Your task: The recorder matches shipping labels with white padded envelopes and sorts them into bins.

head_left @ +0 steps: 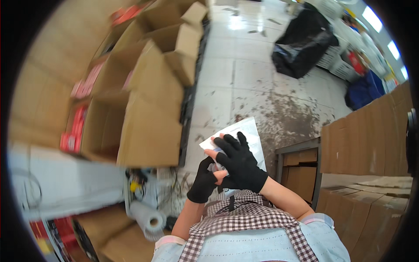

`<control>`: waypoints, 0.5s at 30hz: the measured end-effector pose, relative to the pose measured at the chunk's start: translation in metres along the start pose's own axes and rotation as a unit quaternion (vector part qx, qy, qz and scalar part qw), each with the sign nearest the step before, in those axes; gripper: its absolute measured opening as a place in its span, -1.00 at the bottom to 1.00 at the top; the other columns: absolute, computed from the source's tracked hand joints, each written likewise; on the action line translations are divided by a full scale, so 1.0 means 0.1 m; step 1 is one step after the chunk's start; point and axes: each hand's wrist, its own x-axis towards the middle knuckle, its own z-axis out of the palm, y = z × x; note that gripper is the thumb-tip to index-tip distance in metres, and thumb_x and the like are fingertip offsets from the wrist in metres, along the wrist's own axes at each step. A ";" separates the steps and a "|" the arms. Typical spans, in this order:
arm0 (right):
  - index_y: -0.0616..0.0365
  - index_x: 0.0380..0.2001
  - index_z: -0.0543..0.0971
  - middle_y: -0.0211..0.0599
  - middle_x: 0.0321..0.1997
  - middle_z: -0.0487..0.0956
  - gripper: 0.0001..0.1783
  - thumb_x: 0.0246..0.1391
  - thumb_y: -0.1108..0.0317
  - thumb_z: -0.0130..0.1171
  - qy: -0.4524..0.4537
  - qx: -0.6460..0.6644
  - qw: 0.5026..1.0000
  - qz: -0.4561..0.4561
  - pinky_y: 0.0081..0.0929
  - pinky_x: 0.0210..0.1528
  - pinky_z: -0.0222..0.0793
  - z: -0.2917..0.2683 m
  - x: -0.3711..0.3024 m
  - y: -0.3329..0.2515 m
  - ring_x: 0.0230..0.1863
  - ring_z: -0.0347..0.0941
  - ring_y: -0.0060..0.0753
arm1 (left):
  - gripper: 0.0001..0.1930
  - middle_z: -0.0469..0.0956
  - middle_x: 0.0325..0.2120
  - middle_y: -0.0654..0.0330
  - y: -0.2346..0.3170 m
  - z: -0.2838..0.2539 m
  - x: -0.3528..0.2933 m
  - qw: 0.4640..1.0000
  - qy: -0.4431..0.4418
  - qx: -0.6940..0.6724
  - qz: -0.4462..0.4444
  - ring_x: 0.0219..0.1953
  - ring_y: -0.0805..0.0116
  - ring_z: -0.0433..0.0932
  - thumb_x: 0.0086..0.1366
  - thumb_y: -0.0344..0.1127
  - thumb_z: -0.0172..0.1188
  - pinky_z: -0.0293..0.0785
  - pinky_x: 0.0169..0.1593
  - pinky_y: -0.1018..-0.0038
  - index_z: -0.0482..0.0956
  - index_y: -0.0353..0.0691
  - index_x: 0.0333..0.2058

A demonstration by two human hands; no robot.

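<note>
A white flat packet (244,137) is held up in front of the chest, grasped by the fingers of both the gloved left hand (204,181) and right hand (240,163), so it is judged not yet placed into the open cardboard boxes (144,109) at the left.

Black gloves cover the left hand (203,182) and right hand (239,162), the packet (249,133) is white, the apron (248,217) brown-and-white checked, the sleeves (325,233) pale blue, the cartons (144,105) tan, the bag (301,41) black.
</note>
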 end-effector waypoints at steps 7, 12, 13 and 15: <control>0.07 -0.06 0.37 -0.14 -0.01 0.34 -0.17 -0.48 -0.10 0.28 0.061 -0.072 0.995 0.034 0.12 0.06 -0.03 -0.70 0.57 1.94 0.10 0.19 -0.03 | -0.48 0.43 -0.17 0.11 0.11 0.79 2.23 0.996 -0.076 -0.023 -0.046 -0.18 0.38 0.46 0.00 -0.42 0.01 0.42 -0.19 0.53 0.24 -0.36 0.02; -0.03 0.11 0.23 -0.04 0.20 0.15 -0.09 -0.37 -0.15 0.23 0.053 -0.061 0.991 0.106 0.25 0.16 -0.33 -1.32 1.02 3.00 0.26 -0.08 0.10 | -0.56 0.42 -0.15 0.07 0.22 1.18 3.47 0.986 -0.136 -0.023 -0.092 -0.16 0.34 0.46 0.12 -0.37 -0.10 0.43 -0.13 0.50 0.25 -0.38 0.01; 0.01 0.12 0.22 0.00 0.19 0.15 -0.09 -0.34 -0.12 0.24 0.086 -0.032 0.986 0.142 0.14 0.19 -0.30 -1.60 1.02 3.25 0.25 -0.06 0.09 | -0.57 0.45 -0.21 0.08 0.24 1.39 3.78 0.981 -0.154 -0.016 -0.114 -0.24 0.36 0.50 0.14 -0.34 -0.11 0.46 -0.23 0.54 0.26 -0.39 -0.01; 0.11 0.12 0.20 0.05 0.16 0.16 -0.09 -0.34 0.00 0.30 0.233 -0.043 0.949 0.209 -0.07 0.22 -0.18 -2.03 0.99 3.81 0.23 -0.03 0.05 | -0.56 0.47 -0.23 0.07 0.18 1.43 4.45 0.951 -0.254 -0.104 -0.141 -0.28 0.35 0.52 0.14 -0.33 -0.11 0.46 -0.28 0.57 0.25 -0.40 0.01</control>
